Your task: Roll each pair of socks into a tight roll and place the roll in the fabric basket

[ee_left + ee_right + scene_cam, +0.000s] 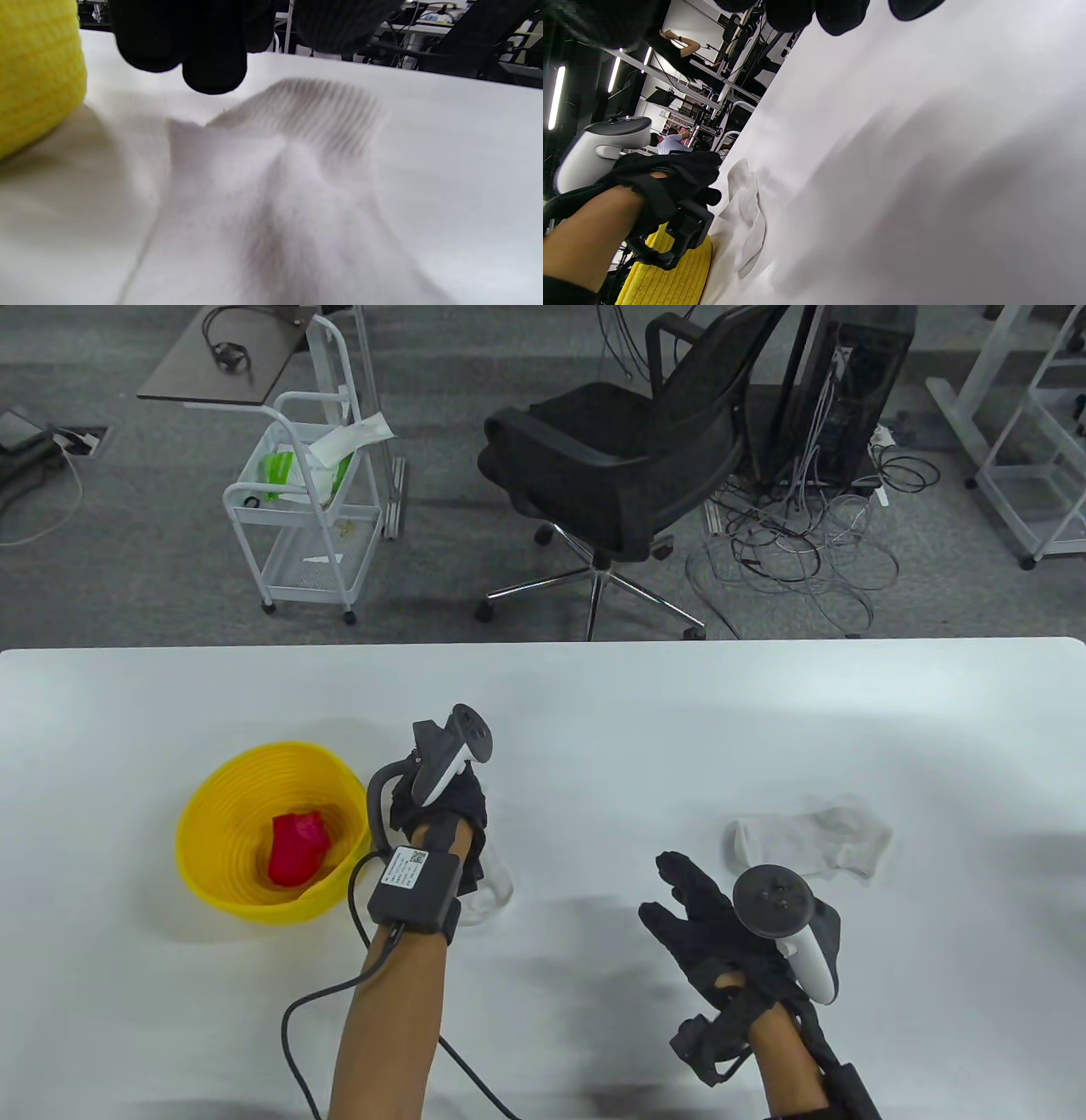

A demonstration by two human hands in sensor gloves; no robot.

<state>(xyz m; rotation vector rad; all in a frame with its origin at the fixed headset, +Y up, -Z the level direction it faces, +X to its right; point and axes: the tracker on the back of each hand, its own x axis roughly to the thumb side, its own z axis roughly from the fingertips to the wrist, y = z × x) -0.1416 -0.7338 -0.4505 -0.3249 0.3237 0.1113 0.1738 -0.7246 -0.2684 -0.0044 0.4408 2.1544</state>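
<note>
On the white worktop (594, 712) a yellow ribbed basket (222, 872) stands at the left, with a red sock roll (297, 848) lying inside it. Just to the right of the basket the left hand (445, 814) hangs over a white sock (271, 203) that lies flat on the worktop; in the left wrist view the gloved fingertips (214, 63) point down just above the sock's ribbed cuff, apart from it and holding nothing, loosely relaxed. A second white sock (814, 838) lies crumpled well to the right. The right hand (721, 925) hovers near that sock, on its left, with fingers spread wide and nothing in them. Behind the worktop stand a black office chair (628, 466) and a white wire trolley (305, 509).
</note>
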